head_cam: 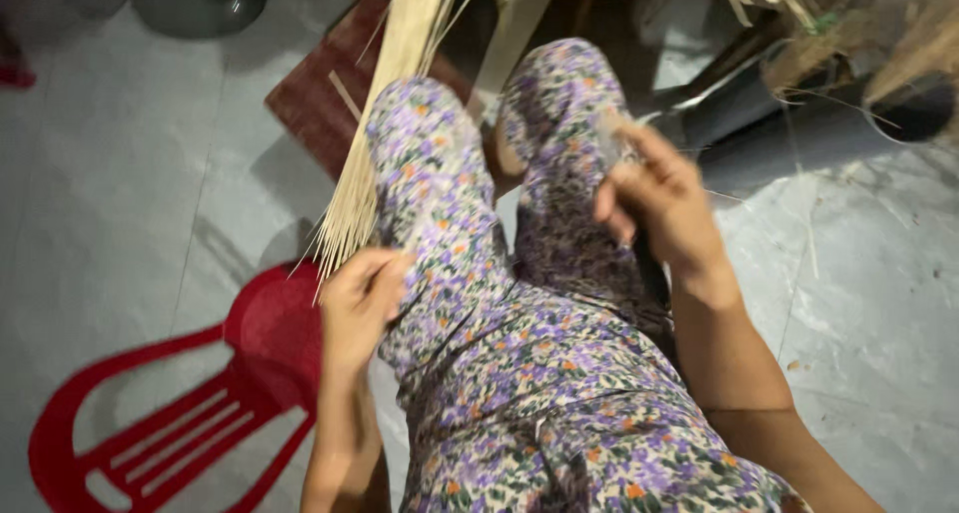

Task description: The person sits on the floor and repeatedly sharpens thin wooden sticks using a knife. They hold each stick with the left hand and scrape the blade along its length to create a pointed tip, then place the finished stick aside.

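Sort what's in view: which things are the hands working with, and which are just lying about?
In hand:
- bundle of thin pale sticks, its lower end at the left hand
- dark handle-like thing, blurred, in the right hand

Lying about:
- red plastic chair
- dark red board
- grey pipe
- loose straw

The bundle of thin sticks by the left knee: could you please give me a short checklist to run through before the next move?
1. Left hand at the lower end of the bundle of sticks: ok, its fingers are curled there.
2. Sticks held as one bundle: not ok, the lower ends fan out and a few stand apart.
3. Right hand holding something: cannot tell, it is blurred; a dark thing shows under it.
4. Bundle supported: ok, it lies along the left leg.
5. Red plastic chair away from the hands: ok, it is on the floor to the left.
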Tool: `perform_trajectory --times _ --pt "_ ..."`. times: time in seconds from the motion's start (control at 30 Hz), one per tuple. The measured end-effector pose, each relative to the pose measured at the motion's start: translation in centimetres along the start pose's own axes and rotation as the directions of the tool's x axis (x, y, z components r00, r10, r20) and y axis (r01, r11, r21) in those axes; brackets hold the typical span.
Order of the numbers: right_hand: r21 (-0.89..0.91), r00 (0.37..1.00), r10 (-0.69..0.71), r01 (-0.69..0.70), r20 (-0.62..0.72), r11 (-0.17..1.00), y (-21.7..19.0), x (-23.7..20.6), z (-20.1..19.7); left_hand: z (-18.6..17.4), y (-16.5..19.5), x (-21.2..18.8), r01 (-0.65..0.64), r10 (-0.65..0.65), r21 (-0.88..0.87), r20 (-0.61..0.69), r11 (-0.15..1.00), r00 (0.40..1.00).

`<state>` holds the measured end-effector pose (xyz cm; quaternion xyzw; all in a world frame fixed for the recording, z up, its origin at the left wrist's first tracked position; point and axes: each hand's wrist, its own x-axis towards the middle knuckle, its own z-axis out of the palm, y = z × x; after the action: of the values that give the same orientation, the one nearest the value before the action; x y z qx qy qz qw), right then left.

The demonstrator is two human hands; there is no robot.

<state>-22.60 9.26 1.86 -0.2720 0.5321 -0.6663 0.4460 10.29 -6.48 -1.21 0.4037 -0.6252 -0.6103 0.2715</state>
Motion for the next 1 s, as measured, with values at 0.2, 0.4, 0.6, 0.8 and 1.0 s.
perform_trajectory --times 0.2,0.4,0.6,0.8,1.0 --pt "-0.073 0.891 0.220 -0.209 0.397 0.975 1.3 -0.6 5.8 4.2 2.0 0.9 -0.168 0.150 0.126 0.143 0.978 0.978" --pt "-0.014 0.945 0.178 -0.181 0.276 0.983 2.2 0.3 4.9 3.8 2.5 0.2 -0.190 0.153 0.213 0.175 0.959 0.973" --pt "0.064 0.997 0.045 -0.050 0.069 0.997 2.0 1.4 0.1 1.6 2.1 -0.5 -0.201 0.162 0.195 0.195 0.960 0.967" --pt "0.157 0.987 -0.110 0.128 -0.120 0.979 1.9 2.3 -6.1 0.4 2.1 -1.0 -0.190 0.150 0.225 0.185 0.956 0.971" --pt "0.181 0.933 -0.175 0.240 -0.314 0.954 0.4 1.2 -8.1 0.5 2.2 -0.1 -0.107 0.091 0.171 0.101 0.979 0.991"
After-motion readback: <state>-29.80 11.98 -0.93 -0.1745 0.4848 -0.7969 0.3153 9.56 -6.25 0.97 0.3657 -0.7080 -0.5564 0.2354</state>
